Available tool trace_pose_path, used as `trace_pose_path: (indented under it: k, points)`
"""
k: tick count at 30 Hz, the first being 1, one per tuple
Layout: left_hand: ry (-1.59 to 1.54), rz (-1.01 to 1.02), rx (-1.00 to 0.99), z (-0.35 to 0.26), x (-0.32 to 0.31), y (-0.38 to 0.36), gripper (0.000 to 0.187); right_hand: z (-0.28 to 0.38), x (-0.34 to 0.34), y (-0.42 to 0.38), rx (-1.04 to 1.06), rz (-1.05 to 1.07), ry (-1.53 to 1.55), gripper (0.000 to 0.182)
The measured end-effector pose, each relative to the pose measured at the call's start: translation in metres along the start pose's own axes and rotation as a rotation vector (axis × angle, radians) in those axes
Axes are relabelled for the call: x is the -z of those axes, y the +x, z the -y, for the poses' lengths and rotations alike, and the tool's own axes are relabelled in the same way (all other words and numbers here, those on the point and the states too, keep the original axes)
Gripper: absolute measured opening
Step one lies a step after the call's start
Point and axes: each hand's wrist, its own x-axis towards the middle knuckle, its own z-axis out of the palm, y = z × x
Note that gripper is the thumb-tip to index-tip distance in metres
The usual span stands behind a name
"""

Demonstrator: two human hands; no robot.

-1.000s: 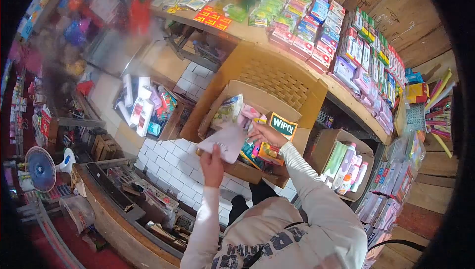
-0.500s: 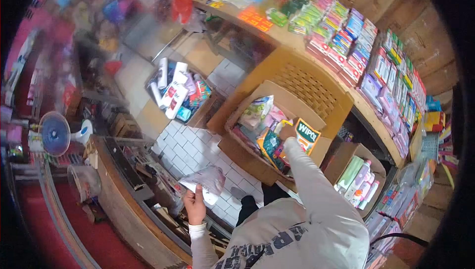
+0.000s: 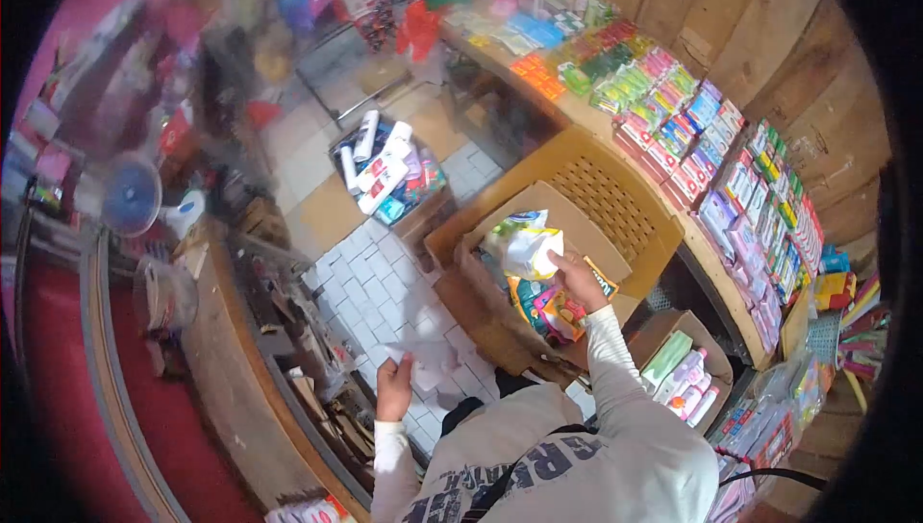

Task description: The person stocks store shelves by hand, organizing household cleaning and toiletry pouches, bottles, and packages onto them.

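Observation:
My right hand (image 3: 582,283) is closed on the edge of a white refill pouch (image 3: 532,250) with yellow trim, above an open cardboard box (image 3: 471,304). Inside that box, below the hand, lie an orange and teal packet (image 3: 527,298) and a pink packet (image 3: 561,314). An orange-edged pouch (image 3: 604,278) is partly covered by my fingers. Over the tiled floor, my left hand (image 3: 393,390) pinches a thin whitish sheet (image 3: 433,365); blur hides whether it is paper or plastic.
A yellow plastic chair (image 3: 625,198) with a woven back stands behind the box. Smaller boxes hold white bottles (image 3: 385,177) and pastel bottles (image 3: 685,384). Toothpaste-like cartons (image 3: 740,225) line the wooden counter at right. A wooden bench (image 3: 240,350) and a fan (image 3: 132,194) are at left.
My right hand has lifted the white pouch from among the packets in the box. My left hand still holds the sheet, slightly further right. The whole view has shifted with my head.

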Motion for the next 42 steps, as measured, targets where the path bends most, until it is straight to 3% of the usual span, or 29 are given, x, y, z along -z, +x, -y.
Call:
trace_pose_path:
  k: [1,3,6,9,11,15,18,21,25,27,30,31,33,35,37,39,41,42]
  points:
    - [-0.014,0.031,-0.036,-0.014,0.0,-0.007,0.025,0.011,-0.015,-0.006,0.11,0.097,-0.009,0.033]
    - [-0.093,0.069,-0.065,-0.018,0.012,-0.02,0.017,0.04,-0.054,-0.025,-0.116,0.167,0.615,0.042]
    - [-0.403,0.104,-0.047,-0.007,0.036,-0.035,0.022,0.051,-0.096,-0.04,-0.063,0.389,0.856,0.047]
    - [-0.795,0.113,-0.072,-0.031,0.051,-0.072,0.027,0.056,-0.148,-0.055,-0.121,0.611,0.951,0.047]
    - [-0.82,0.023,-0.11,-0.024,0.06,-0.088,0.028,0.055,-0.186,-0.072,-0.256,0.683,1.015,0.046]
    - [-0.902,-0.093,-0.215,0.003,0.067,-0.128,0.029,0.016,-0.262,-0.108,-0.358,0.717,0.797,0.045]
    - [-0.918,-0.155,-0.297,0.042,0.088,-0.16,0.032,-0.005,-0.302,-0.136,-0.65,0.886,0.873,0.04]
    - [-1.086,-0.235,-0.226,0.054,0.098,-0.212,0.034,-0.021,-0.317,-0.157,-0.702,0.939,0.587,0.045]
    - [-1.031,-0.305,-0.351,0.101,0.111,-0.254,0.031,-0.023,-0.34,-0.194,-0.554,0.92,0.111,0.038]
    - [-0.524,-0.506,-0.429,0.14,0.113,-0.264,0.03,-0.041,-0.344,-0.199,-0.6,0.987,0.083,0.038]
    - [-0.325,-0.607,-0.462,0.179,0.111,-0.278,0.039,-0.036,-0.364,-0.231,-0.48,0.958,-0.134,0.038]
    - [-0.206,-0.592,-0.444,0.136,0.117,-0.302,0.038,-0.029,-0.373,-0.244,-0.397,0.925,-0.24,0.038]
    - [-0.258,-0.566,-0.425,0.121,0.122,-0.314,0.037,-0.031,-0.385,-0.254,-0.281,0.894,-0.356,0.037]
    - [-0.604,-0.542,-0.424,0.146,0.123,-0.296,0.035,-0.038,-0.396,-0.248,-0.402,0.939,-0.254,0.037]
    - [-0.422,-0.679,-0.465,0.149,0.129,-0.288,0.034,-0.034,-0.41,-0.246,-0.482,0.977,-0.219,0.038]
    - [-0.559,-0.698,-0.502,0.148,0.132,-0.286,0.032,-0.028,-0.43,-0.244,-0.516,1.01,-0.244,0.041]
    - [-1.015,-0.57,-0.544,0.114,0.134,-0.3,0.031,-0.033,-0.452,-0.244,-0.069,1.056,-0.68,0.047]
    - [-0.677,-0.689,-0.493,0.099,0.138,-0.305,0.03,-0.037,-0.461,-0.246,0.167,1.055,-0.886,0.05]
